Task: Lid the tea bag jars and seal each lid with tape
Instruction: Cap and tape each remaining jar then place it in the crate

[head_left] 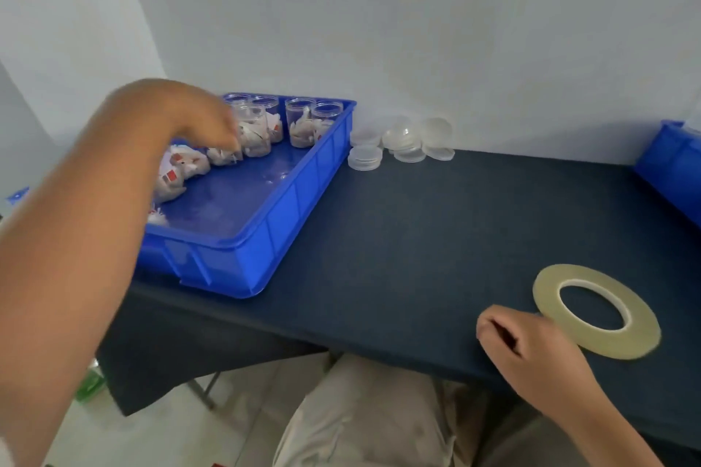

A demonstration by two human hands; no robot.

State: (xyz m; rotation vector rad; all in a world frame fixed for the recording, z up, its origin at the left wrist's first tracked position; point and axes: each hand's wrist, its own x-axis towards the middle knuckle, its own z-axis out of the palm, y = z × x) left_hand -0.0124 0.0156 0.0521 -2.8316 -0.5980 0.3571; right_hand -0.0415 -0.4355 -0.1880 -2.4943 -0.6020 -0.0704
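Note:
Several clear jars of tea bags [301, 123] stand without lids in a blue tray [296, 197] at the back left of the dark table. My left hand [212, 125] reaches into the tray, its blurred fingers down over a jar [225, 155]; whether they grip it I cannot tell. Clear round lids [404, 140] lie in low stacks on the table just right of the tray. A flat roll of clear tape [597, 309] lies near the front right. My right hand [519, 341] rests on the table beside the roll, fingers loosely curled and holding nothing.
A second blue bin [671, 167] sits at the table's right edge. A white wall stands close behind the tray and lids. The table's front edge [265, 326] runs just above my lap. A green object [89, 383] lies on the floor at left.

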